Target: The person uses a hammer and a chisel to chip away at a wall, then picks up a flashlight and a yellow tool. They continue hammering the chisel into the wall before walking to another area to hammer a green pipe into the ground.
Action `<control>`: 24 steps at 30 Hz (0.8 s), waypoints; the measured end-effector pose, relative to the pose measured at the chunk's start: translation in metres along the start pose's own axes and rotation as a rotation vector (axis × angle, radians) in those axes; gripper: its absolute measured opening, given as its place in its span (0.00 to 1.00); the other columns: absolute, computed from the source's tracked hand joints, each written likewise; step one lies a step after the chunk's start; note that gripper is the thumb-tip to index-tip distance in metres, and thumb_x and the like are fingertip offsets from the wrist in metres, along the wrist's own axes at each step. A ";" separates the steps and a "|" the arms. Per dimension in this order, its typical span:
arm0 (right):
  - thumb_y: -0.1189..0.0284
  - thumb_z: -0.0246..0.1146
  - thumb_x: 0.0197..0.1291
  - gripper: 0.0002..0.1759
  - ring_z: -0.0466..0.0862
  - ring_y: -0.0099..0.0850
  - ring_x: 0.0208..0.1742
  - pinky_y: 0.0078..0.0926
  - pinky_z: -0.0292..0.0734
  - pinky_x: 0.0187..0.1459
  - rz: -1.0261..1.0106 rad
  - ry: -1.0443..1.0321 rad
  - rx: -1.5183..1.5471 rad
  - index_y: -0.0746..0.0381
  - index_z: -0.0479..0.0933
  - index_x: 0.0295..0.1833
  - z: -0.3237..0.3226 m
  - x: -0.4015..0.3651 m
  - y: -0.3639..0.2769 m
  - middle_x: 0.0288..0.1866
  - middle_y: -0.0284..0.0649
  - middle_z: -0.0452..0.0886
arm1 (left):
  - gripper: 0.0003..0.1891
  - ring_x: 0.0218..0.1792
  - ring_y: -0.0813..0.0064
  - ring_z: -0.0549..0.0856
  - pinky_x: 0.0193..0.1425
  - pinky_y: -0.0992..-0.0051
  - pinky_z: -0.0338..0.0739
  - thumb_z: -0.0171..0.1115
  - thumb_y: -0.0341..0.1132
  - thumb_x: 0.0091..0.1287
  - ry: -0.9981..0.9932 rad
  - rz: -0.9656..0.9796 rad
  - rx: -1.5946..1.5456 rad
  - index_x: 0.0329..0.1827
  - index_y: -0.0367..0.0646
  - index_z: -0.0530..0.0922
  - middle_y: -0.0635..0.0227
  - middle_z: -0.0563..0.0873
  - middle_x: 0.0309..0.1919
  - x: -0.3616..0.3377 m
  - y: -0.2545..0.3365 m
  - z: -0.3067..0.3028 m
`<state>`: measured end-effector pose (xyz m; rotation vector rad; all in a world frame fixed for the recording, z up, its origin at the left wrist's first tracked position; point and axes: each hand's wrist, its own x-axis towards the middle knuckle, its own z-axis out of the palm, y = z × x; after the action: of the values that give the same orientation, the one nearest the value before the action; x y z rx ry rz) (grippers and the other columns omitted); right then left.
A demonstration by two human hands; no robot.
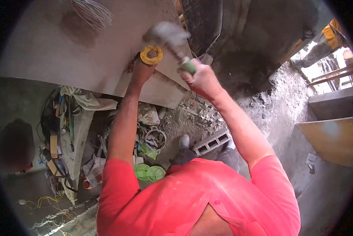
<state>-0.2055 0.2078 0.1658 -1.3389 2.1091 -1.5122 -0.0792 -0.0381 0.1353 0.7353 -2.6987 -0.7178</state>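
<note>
My left hand [142,74] is closed around a chisel [151,54] with a round yellow hand guard, its struck end facing up at me. The shaft and tip are hidden below the guard and my hand. In my right hand [204,80] is a hammer [187,66] with a green grip. Its grey head is smeared by motion, raised just above and right of the chisel. Under both hands lies a large grey slab-like surface [113,59], with its edge near my left wrist.
A coil of wire [92,15] rests on the slab. Rubble [204,110] and a hollow concrete block [212,141] lie by my feet. A bucket [156,138], green lids [156,173] and cluttered tools stand left. Another person's leg [316,51] shows at upper right.
</note>
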 end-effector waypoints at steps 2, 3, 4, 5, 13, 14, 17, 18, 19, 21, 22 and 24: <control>0.52 0.63 0.63 0.24 0.85 0.56 0.44 0.50 0.79 0.46 0.179 -0.221 -0.234 0.65 0.78 0.45 0.001 0.005 0.003 0.38 0.58 0.84 | 0.21 0.58 0.58 0.82 0.63 0.62 0.74 0.68 0.39 0.66 -0.052 -0.163 -0.155 0.58 0.37 0.77 0.55 0.84 0.52 0.000 0.009 -0.002; 0.50 0.63 0.63 0.26 0.85 0.56 0.44 0.50 0.79 0.47 0.183 -0.174 -0.225 0.66 0.78 0.45 -0.001 0.009 0.003 0.38 0.58 0.85 | 0.20 0.57 0.58 0.82 0.62 0.63 0.74 0.68 0.39 0.66 0.035 0.016 0.052 0.57 0.38 0.77 0.56 0.85 0.53 0.007 0.000 0.007; 0.49 0.63 0.63 0.27 0.85 0.56 0.44 0.50 0.79 0.48 0.179 -0.137 -0.219 0.66 0.78 0.45 -0.004 0.014 0.005 0.39 0.57 0.85 | 0.20 0.57 0.58 0.83 0.61 0.63 0.75 0.68 0.40 0.66 0.133 0.187 0.255 0.56 0.38 0.78 0.56 0.85 0.53 0.015 -0.011 0.014; 0.50 0.63 0.63 0.25 0.85 0.57 0.44 0.50 0.79 0.46 0.181 -0.090 -0.159 0.65 0.78 0.44 -0.009 0.013 0.002 0.38 0.59 0.84 | 0.20 0.57 0.58 0.83 0.61 0.63 0.75 0.68 0.40 0.66 0.124 0.175 0.251 0.56 0.38 0.78 0.56 0.85 0.53 0.007 -0.021 0.018; 0.53 0.65 0.61 0.22 0.84 0.57 0.41 0.51 0.79 0.43 0.092 -0.071 -0.101 0.63 0.76 0.41 0.004 0.004 -0.001 0.35 0.60 0.83 | 0.16 0.48 0.58 0.87 0.53 0.63 0.80 0.72 0.38 0.61 0.212 0.104 -0.020 0.48 0.40 0.82 0.57 0.88 0.44 -0.007 -0.006 0.007; 0.53 0.65 0.61 0.22 0.84 0.57 0.41 0.51 0.79 0.43 0.085 -0.066 -0.101 0.63 0.76 0.41 0.006 0.004 0.004 0.35 0.60 0.83 | 0.15 0.48 0.58 0.87 0.53 0.63 0.81 0.71 0.38 0.62 0.178 0.099 -0.034 0.47 0.40 0.82 0.57 0.88 0.43 -0.003 -0.007 0.006; 0.51 0.64 0.64 0.24 0.84 0.56 0.47 0.46 0.78 0.49 0.306 -0.194 -0.188 0.63 0.79 0.47 0.006 -0.004 0.015 0.41 0.60 0.84 | 0.13 0.47 0.57 0.87 0.53 0.63 0.80 0.68 0.38 0.64 0.170 0.169 -0.023 0.47 0.41 0.82 0.55 0.88 0.43 -0.008 -0.013 0.027; 0.51 0.64 0.64 0.24 0.84 0.56 0.47 0.46 0.78 0.49 0.318 -0.210 -0.182 0.63 0.79 0.47 0.008 -0.021 0.022 0.41 0.60 0.84 | 0.13 0.47 0.55 0.86 0.53 0.64 0.80 0.67 0.37 0.64 0.099 0.076 -0.133 0.48 0.41 0.81 0.55 0.88 0.44 -0.033 -0.020 0.043; 0.51 0.63 0.63 0.24 0.84 0.56 0.47 0.48 0.78 0.49 0.324 -0.178 -0.147 0.64 0.79 0.47 0.010 -0.034 0.035 0.40 0.59 0.84 | 0.14 0.48 0.54 0.86 0.54 0.63 0.80 0.67 0.35 0.64 0.039 -0.077 -0.549 0.50 0.39 0.81 0.54 0.87 0.45 -0.068 -0.012 0.067; 0.51 0.63 0.63 0.26 0.85 0.55 0.46 0.50 0.78 0.49 0.402 -0.158 -0.065 0.65 0.78 0.47 -0.002 -0.044 0.045 0.40 0.59 0.84 | 0.17 0.50 0.54 0.86 0.56 0.63 0.80 0.68 0.32 0.63 -0.065 0.196 -0.514 0.54 0.38 0.79 0.54 0.86 0.47 -0.112 -0.014 0.093; 0.51 0.63 0.63 0.26 0.85 0.55 0.46 0.50 0.78 0.49 0.400 -0.153 -0.065 0.65 0.78 0.47 -0.006 -0.053 0.050 0.40 0.59 0.84 | 0.19 0.51 0.55 0.86 0.57 0.63 0.80 0.68 0.32 0.63 -0.113 0.580 -0.048 0.56 0.37 0.78 0.54 0.86 0.48 -0.123 -0.020 0.096; 0.50 0.63 0.64 0.26 0.85 0.55 0.45 0.48 0.78 0.48 0.459 -0.110 -0.051 0.66 0.79 0.47 -0.013 -0.069 0.066 0.39 0.60 0.84 | 0.21 0.52 0.59 0.86 0.58 0.63 0.79 0.71 0.33 0.62 -0.194 -0.083 -0.142 0.57 0.37 0.78 0.55 0.86 0.48 -0.136 0.011 0.084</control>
<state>-0.2108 0.2730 0.0947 -0.8451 2.1987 -1.1758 0.0006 0.0752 0.0543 0.7827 -2.7637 -1.0385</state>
